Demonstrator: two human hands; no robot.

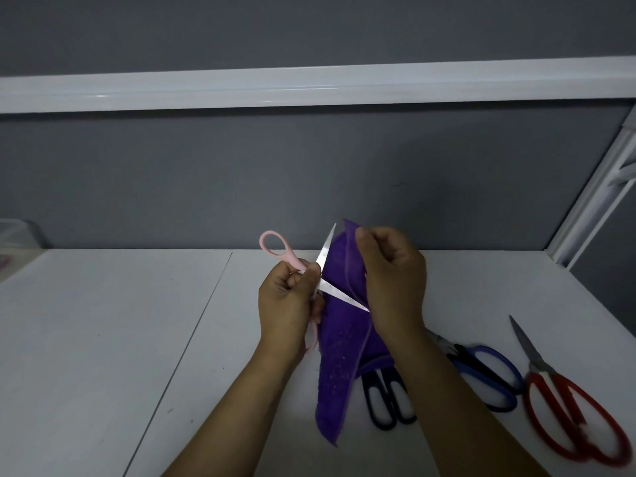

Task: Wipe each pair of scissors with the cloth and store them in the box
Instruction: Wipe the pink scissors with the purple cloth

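Nearest, on forearms raised from the near edge: left hand (289,304), fingers curled round the pivot of the pink scissors (292,262), blades spread, likely to bare each edge. Just right, the right hand (392,280) pinches the purple cloth (339,373) over the lower blade, tail hanging. Right of that hand, unwiped, lie the black scissors (369,397), blue scissors (475,371) and red scissors (528,347); bare table (103,321) runs left towards a pale container (13,232), probably the box.

Left hand (289,297) grips the pink scissors (325,251) near the pivot, blades spread wide, one tip pointing to about 12 o'clock. Right hand (392,280) pinches the purple cloth (339,356) over the other blade, the rest hanging toward 6. On the white table (103,339), out at 4 o'clock: black scissors (393,407), blue scissors (481,375), and red scissors (531,352) furthest out.
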